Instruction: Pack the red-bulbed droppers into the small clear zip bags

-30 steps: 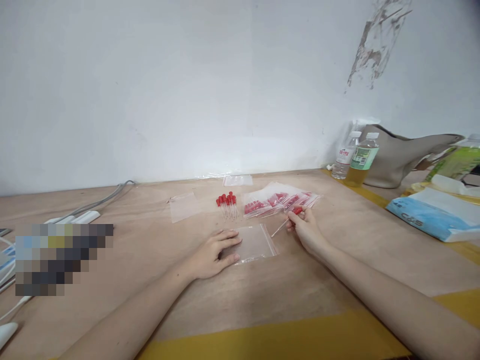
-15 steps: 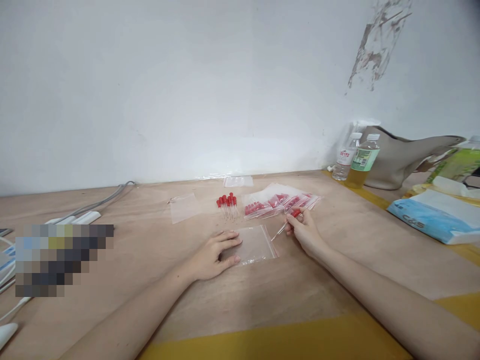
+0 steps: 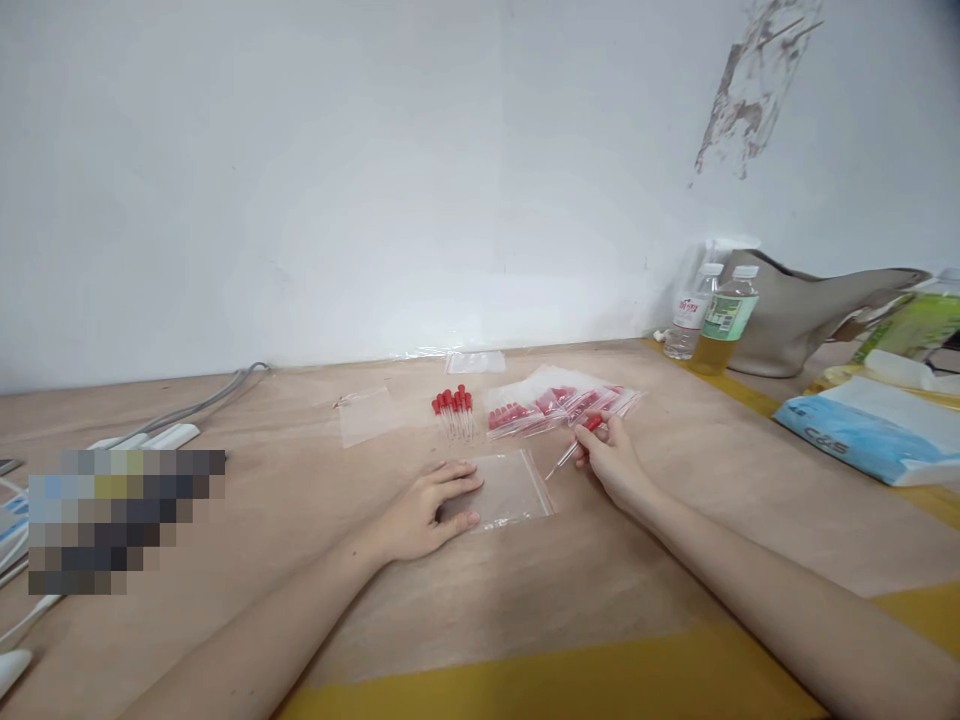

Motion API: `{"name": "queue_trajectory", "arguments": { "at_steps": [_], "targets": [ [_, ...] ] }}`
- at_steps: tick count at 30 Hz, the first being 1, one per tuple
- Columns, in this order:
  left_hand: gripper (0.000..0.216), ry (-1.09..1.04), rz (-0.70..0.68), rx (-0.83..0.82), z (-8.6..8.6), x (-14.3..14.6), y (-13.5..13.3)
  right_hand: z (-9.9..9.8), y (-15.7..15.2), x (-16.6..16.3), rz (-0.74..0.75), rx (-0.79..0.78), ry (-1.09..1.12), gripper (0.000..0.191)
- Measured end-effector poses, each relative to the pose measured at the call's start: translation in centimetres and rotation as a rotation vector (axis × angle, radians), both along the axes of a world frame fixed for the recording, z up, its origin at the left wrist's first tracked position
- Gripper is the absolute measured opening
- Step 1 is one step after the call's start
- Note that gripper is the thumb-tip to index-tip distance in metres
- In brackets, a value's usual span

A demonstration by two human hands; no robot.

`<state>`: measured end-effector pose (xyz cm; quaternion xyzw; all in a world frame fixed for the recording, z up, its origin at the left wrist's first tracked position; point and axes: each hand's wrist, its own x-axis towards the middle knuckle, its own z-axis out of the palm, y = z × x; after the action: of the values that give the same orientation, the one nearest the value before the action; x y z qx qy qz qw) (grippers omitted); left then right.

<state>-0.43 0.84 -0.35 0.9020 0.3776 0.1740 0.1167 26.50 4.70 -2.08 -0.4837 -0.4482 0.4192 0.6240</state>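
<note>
My left hand [image 3: 429, 508] lies with its fingers apart on the left part of a clear zip bag [image 3: 510, 490], flat on the table. Between the thumb and fingers of my right hand [image 3: 609, 455] is a glass dropper [image 3: 568, 455] with a red rubber bulb. It slants down to the left, its thin tip close to the bag's zip edge. Beyond the bag lies a bunch of similar red-topped droppers [image 3: 454, 410]. Several zip bags with red-topped droppers inside [image 3: 555, 408] overlap just behind my right hand.
Another clear bag [image 3: 369, 416] lies to the left, and a small stack of bags [image 3: 476, 362] by the wall. At right stand a water bottle [image 3: 686, 325], a bottle of yellowish drink [image 3: 726, 325] and a blue tissue pack [image 3: 847, 430]. Grey cables [image 3: 217, 398] run at left.
My right hand has shifted very slightly, and the dropper's tip sits a little higher and to the right. My left hand stays on the bag.
</note>
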Motion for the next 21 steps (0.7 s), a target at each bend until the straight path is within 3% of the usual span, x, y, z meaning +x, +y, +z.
{"name": "queue_trajectory", "arguments": {
  "at_steps": [14, 21],
  "targets": [
    [0.042, -0.016, -0.007, -0.002, 0.0, 0.0, 0.0, -0.2, -0.3, -0.5, 0.038, -0.042, 0.144, 0.037],
    [0.042, -0.014, 0.0, 0.005, 0.0, 0.1, 0.0, 0.8, -1.5, -1.1, 0.329, -0.221, 0.249, 0.021]
  ]
}}
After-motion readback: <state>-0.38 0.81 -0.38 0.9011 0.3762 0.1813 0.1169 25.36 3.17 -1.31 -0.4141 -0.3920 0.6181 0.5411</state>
